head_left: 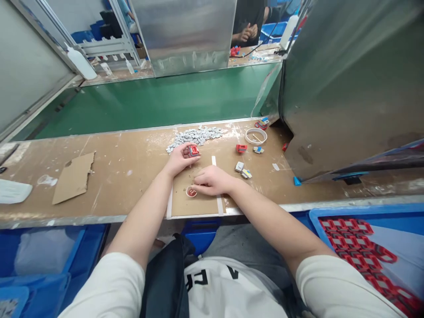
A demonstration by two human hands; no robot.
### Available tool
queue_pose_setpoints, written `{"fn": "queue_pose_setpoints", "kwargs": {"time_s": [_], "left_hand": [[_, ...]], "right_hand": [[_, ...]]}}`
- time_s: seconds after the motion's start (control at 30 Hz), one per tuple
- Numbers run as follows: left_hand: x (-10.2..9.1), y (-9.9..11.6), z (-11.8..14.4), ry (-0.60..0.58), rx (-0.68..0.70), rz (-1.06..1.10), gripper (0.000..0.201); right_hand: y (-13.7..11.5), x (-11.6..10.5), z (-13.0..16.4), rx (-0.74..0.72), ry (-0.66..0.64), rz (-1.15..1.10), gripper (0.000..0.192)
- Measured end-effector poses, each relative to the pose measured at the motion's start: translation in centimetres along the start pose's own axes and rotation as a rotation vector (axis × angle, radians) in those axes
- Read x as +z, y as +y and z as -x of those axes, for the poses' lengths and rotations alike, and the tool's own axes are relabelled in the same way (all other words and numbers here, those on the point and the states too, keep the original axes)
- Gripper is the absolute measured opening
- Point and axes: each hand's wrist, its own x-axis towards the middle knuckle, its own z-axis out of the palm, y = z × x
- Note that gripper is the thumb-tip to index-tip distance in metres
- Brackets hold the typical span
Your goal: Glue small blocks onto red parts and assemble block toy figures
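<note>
One red part (193, 151) sits in the left hand (179, 160), one small red ring (191, 191) beside the right hand (212, 181), and one white tape ring (255, 136) beyond it.

The left hand (179, 160) holds a small red part (193, 151) up off the brown bench (126, 172), fingers curled round it, just in front of a heap of small grey pieces (198, 135). The right hand (213, 180) lies palm down on the bench, its fingertips touching a small red ring (191, 191). To the right lie another red part (241, 148), a white tape roll (255, 136) and a few small white and blue pieces (243, 170). A scrap of cardboard (74, 176) lies well to the left. A blue bin (367, 247) at lower right holds rows of red parts. Across the green belt (159, 99), another person's hands (247, 33) are at work.
</note>
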Motion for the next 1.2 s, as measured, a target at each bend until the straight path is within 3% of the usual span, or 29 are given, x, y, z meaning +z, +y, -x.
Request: {"fn": "queue_pose_setpoints", "kwargs": {"time_s": [0.07, 0.13, 0.3, 0.4, 0.47, 0.53, 0.7, 0.77, 0.83, 0.97, 1.1, 1.2], "left_hand": [[-0.1, 0.0, -0.1, 0.026, 0.001, 0.006, 0.072], [-0.1, 0.0, -0.2, 0.045, 0.016, 0.016, 0.072], [-0.2, -0.3, -0.3, 0.033, 0.031, 0.015, 0.07], [-0.3, -0.3, -0.3, 0.015, 0.079, -0.049, 0.065], [-0.5, -0.4, -0.3, 0.015, 0.116, -0.097, 0.061], [-0.7, -0.5, -0.4, 0.024, 0.14, -0.096, 0.061], [-0.8, -0.7, -0.3, 0.022, 0.185, -0.032, 0.064], [-0.8, -0.7, -0.2, 0.024, 0.199, -0.018, 0.064], [-0.8, -0.8, -0.1, 0.03, 0.201, 0.017, 0.064], [-0.9, -1.1, -0.1, -0.006, 0.218, 0.079, 0.065], [-0.9, -1.1, 0.2, -0.086, 0.212, 0.088, 0.062], [-0.8, -0.8, 0.4, -0.111, 0.17, 0.087, 0.064]], "right_hand": [[-0.3, -0.1, -0.3, 0.059, -0.089, 0.153, 0.053], [-0.7, -1.1, -0.2, 0.158, -0.095, 0.295, 0.05], [-1.7, -5.5, 3.8, 0.748, 0.229, 0.579, 0.034], [-1.7, -7.0, 7.6, 0.917, 0.148, 0.664, 0.026], [-1.4, -7.2, 9.2, 0.935, 0.056, 0.657, 0.02], [-1.0, -6.9, 9.6, 0.903, 0.045, 0.626, 0.016], [0.2, -5.7, 5.7, 0.755, 0.344, 0.303, 0.022], [1.0, -5.2, 3.3, 0.729, 0.39, 0.144, 0.023], [1.9, -4.6, 1.1, 0.723, 0.355, 0.118, 0.021], [3.7, -3.0, -1.2, 0.721, 0.228, 0.273, 0.015], [4.9, -1.4, -1.1, 0.619, 0.292, 0.11, 0.017], [5.6, -0.9, -0.7, 0.554, 0.329, 0.042, 0.006]]}}
